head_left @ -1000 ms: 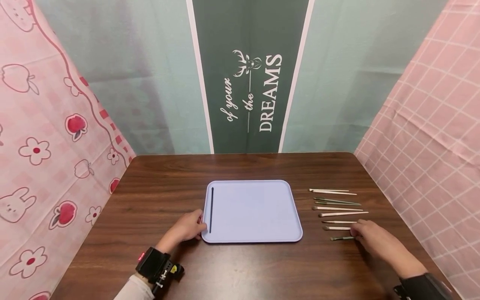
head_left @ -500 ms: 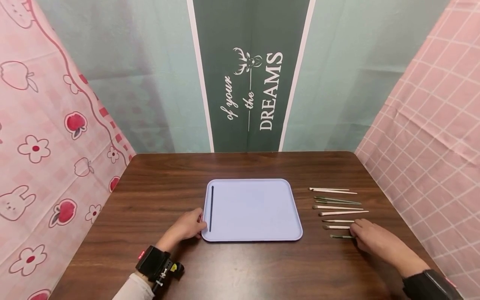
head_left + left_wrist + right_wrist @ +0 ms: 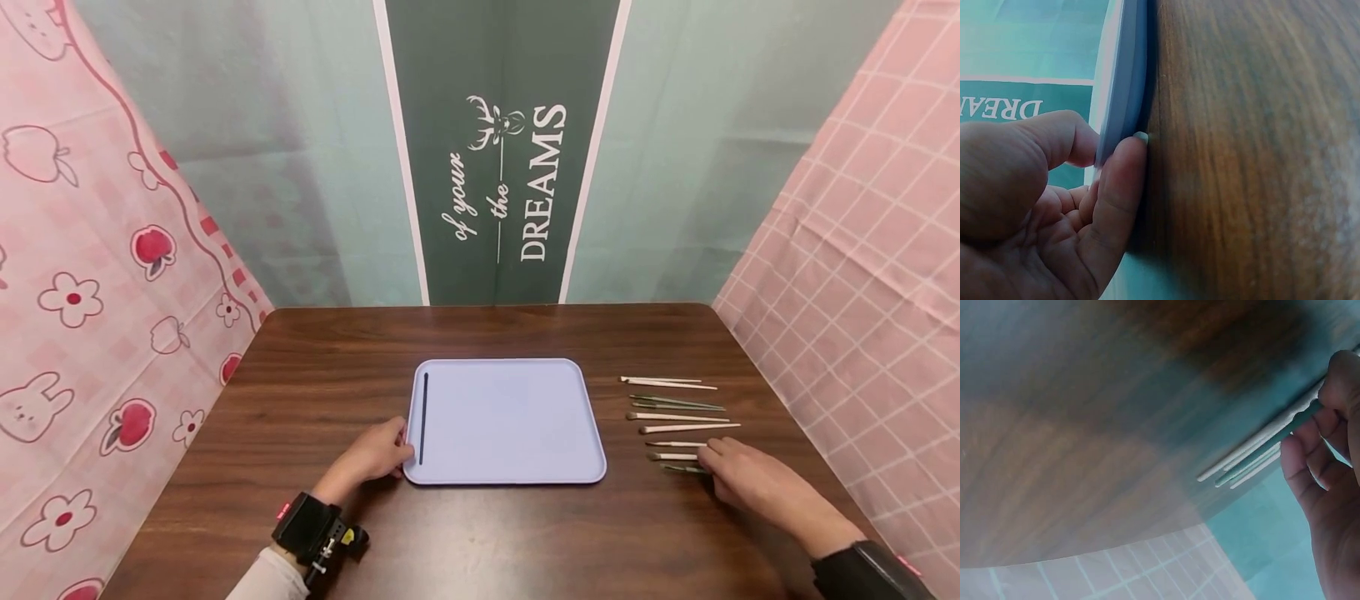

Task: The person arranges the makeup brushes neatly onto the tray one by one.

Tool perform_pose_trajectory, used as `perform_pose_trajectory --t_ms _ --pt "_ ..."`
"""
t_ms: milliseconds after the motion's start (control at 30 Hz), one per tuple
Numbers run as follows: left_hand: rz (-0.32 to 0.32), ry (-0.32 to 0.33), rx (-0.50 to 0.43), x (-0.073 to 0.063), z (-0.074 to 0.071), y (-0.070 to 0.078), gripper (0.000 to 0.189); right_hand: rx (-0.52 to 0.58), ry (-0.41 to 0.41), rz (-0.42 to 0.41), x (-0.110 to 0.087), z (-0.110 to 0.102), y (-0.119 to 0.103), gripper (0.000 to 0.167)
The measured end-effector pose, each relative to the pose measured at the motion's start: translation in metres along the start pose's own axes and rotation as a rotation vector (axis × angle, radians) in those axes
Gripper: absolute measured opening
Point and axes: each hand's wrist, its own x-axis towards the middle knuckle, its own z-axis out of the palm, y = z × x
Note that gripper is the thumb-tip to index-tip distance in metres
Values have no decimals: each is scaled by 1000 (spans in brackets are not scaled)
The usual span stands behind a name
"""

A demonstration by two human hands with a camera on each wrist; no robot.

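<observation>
At the left end of the pale lilac tray, my left hand grips the rim, with the rim between thumb and fingers in the left wrist view. Inside the tray, along that side, lies a thin dark stick. My right hand pinches a green makeup brush, whose handle shows between thumb and fingers in the right wrist view. Just beyond its head lies a pale-handled makeup brush, partly covered by the fingers. Another pale brush lies behind that one.
Several more makeup brushes, pale and green, lie in a column right of the tray, heads to the left. The brown wooden table meets hanging cloths at the back and sides.
The green brush in my right hand has shifted slightly away from me, its head now closer to the pale brush beyond it. My left hand and the tray stay put.
</observation>
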Motion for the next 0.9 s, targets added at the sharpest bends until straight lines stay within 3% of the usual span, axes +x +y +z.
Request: perform_pose_trajectory --t_ms 233,367,433,533,600,733,900 --pt "-4 -5 0 1 -2 0 16 -15 21 -4 5 -2 -1 29" --pt "-2 -8 -6 2 -1 -1 16 6 31 0 9 -5 -4 18" --pt "5 -5 -6 3 -1 -1 15 21 26 4 13 -7 -5 22" --pt "4 -1 -7 3 -1 -2 16 43 18 30 21 -12 -9 11" --pt "8 2 -5 2 -1 -2 16 60 24 53 28 -15 -12 24" --pt "7 2 -6 1 0 -1 16 107 23 133 41 -20 -22 36" --pt "9 6 -1 0 2 0 16 185 -106 313 56 -24 -36 35"
